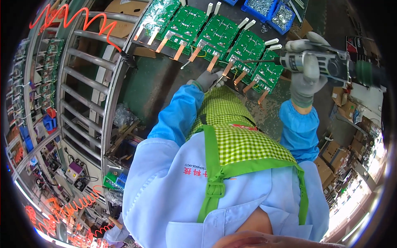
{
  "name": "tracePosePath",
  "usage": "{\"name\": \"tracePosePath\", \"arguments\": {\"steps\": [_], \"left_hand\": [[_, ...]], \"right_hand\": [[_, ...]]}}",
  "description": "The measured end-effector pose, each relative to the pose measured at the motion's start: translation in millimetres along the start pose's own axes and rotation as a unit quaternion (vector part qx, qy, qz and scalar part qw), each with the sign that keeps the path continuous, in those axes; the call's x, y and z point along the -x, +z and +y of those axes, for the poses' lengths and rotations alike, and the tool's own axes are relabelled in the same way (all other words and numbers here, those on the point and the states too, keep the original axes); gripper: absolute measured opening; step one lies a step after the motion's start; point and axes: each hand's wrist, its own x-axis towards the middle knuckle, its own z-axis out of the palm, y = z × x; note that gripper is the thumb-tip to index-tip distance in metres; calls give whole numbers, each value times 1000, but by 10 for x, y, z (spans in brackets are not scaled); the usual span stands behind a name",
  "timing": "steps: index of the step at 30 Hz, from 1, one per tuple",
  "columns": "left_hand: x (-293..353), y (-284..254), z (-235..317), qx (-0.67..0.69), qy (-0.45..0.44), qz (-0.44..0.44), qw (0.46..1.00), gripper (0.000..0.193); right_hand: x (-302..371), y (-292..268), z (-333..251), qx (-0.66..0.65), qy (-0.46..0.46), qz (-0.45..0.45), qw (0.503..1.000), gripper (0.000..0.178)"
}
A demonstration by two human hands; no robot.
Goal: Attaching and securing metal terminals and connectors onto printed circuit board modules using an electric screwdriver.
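My gloved right hand [310,72] is wrapped round a grey power screwdriver [295,62]. Its long thin bit points left, reaching over a green circuit board [248,45] near the terminal of a copper strip [227,68]. Below the boards' near edge, my gloved left hand [210,80] is closed beside that strip. Something thin and metallic shows at its fingertips, too small to name. More green circuit boards [221,31] lie in a row, copper strips sticking out toward me and white posts standing at their far edges.
Blue bins [282,18] of small metal hardware stand behind the boards. To the left runs a metal roller rack [89,82], with an orange coiled hose [99,18] above it. Cardboard boxes [335,157] are stacked at the right. Another person [116,233] is at the lower left.
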Motion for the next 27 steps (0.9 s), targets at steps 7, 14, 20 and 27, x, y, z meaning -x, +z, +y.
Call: {"name": "tracePosePath", "arguments": {"steps": [7,14,20,27], "left_hand": [[76,465,47,9,-25,1,1000,38],[-418,668,-251,177,-5,4,984,37],[-243,788,-212,265,55,-8,963,34],[-330,756,-239,334,41,-34,941,38]], "right_hand": [[39,-291,-1,-51,-33,-39,997,46],[170,-277,238,-33,-2,-45,998,43],[185,-312,211,-102,-2,-103,990,41],[121,-340,239,-33,-1,-82,996,48]]}}
